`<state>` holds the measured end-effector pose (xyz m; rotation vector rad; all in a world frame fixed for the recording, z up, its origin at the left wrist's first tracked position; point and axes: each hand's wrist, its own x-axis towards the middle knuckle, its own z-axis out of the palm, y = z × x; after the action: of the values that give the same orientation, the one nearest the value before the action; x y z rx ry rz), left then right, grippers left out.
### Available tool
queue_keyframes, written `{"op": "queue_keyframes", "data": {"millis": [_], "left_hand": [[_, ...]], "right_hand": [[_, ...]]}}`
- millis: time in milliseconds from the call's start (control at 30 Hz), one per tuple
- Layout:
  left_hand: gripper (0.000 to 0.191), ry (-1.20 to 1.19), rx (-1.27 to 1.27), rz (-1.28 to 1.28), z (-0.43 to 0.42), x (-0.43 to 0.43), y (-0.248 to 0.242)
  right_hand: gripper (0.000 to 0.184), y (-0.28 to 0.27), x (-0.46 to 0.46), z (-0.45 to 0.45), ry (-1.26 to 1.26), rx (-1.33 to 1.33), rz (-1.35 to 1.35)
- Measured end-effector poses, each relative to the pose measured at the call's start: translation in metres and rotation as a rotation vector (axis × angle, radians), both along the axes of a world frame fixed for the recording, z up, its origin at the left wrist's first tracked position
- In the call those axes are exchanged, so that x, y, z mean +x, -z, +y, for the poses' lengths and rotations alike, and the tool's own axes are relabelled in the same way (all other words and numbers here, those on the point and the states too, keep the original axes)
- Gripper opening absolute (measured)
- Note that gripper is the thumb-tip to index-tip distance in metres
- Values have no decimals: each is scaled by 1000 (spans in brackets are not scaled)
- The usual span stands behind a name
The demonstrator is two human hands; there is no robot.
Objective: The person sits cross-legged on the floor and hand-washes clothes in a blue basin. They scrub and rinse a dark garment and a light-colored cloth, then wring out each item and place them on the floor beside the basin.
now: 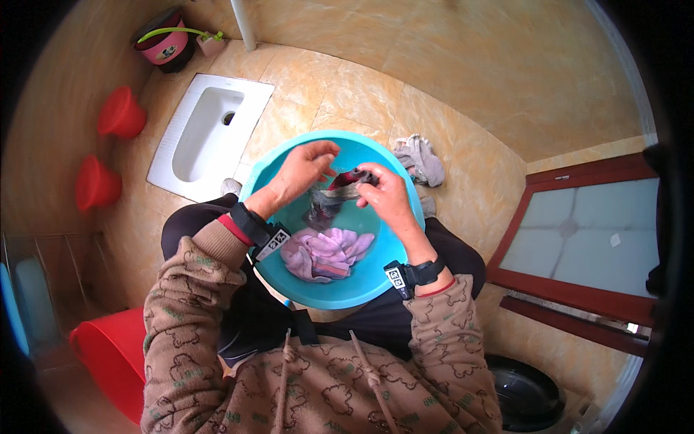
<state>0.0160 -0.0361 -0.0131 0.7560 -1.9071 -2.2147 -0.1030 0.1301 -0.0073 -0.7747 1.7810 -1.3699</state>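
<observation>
Between my knees sits a turquoise plastic basin with cloudy water in it. My right hand pinches the upper end of a wet dark grey and red knitted item, perhaps a sock. Its lower part hangs down into the water. My left hand hovers over the basin's far left side, close to that item, fingers loosely bent and apart, with nothing seen in them. A wet pink cloth with a striped band lies bunched in the near part of the basin.
Left of the basin is a white squat toilet. Greyish crumpled laundry lies on the tiles to the right. Red buckets line the left wall. A pink-black bucket, a red tub and a black basin stand around.
</observation>
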Motion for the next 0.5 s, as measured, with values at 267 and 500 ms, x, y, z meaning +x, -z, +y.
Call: {"op": "queue_keyframes", "data": {"millis": [267, 500], "left_hand": [[24, -36, -349, -107, -35, 4, 22], [25, -38, -789, -393, -43, 14, 12]], "right_hand": [[27, -63, 0, 3, 14, -243, -171], [26, -117, 17, -15, -130, -375, -216]]}}
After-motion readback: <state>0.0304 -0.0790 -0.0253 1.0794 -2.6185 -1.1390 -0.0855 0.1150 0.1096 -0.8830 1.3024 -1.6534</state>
